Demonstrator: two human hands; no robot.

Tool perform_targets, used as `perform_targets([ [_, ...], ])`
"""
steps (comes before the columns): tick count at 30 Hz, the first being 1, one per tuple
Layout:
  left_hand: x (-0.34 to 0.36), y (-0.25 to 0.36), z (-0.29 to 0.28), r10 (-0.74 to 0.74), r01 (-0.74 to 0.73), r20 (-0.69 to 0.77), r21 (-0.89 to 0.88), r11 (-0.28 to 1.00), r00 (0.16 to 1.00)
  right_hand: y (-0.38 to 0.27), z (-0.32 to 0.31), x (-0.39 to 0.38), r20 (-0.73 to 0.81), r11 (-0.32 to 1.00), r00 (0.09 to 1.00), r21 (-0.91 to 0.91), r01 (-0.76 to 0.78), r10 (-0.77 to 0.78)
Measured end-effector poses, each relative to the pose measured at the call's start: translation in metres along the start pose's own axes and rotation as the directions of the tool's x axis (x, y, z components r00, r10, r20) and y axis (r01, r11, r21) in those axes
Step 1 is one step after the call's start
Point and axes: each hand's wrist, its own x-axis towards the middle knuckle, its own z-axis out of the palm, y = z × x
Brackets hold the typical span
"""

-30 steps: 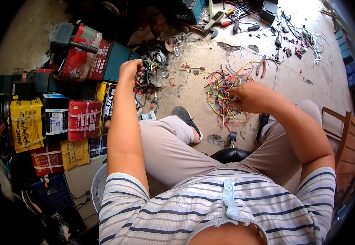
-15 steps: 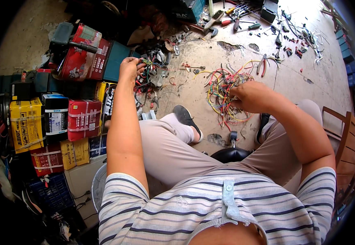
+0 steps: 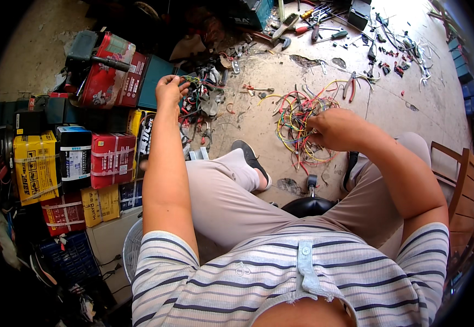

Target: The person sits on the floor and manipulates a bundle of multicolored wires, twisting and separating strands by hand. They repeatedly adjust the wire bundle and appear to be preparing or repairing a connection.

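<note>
A tangle of thin red, yellow, green and black wires [image 3: 297, 122] lies on the floor in front of me. My right hand [image 3: 337, 129] is at its right side, fingers curled in around some of the strands; its fingertips are partly hidden. Off to the left, my left hand [image 3: 171, 90] is held out over the edge of a scrap pile [image 3: 207, 98], its fingers apart. Just beyond those fingertips are small green-yellow wire pieces [image 3: 191, 80], which look free of the hand.
Red-handled pliers [image 3: 350, 87] lie beyond the wires. Screwdrivers [image 3: 316, 32], a brush [image 3: 287, 24] and loose scraps are scattered farther back. Stacked battery boxes [image 3: 112, 159] stand on my left, a wooden chair [image 3: 464, 191] on my right. A black stool seat [image 3: 308, 207] is between my legs.
My left hand has shifted slightly left and its fingers have loosened from the green-yellow wire pieces. The right hand stays on the tangle.
</note>
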Motion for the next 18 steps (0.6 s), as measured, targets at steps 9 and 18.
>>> perform_targets([
  [9,-0.0058,0.0052,0.0032,-0.034,0.034,0.011,0.033,0.999,0.999,-0.0014,-0.0010,-0.0001,-0.001,1.000,1.000,-0.006,0.000,0.000],
  [18,-0.0069,0.0048,0.0025,-0.050,0.049,0.010,0.007,0.999,0.999,-0.0006,-0.0001,-0.0001,-0.013,1.000,1.000,-0.002,0.015,-0.015],
])
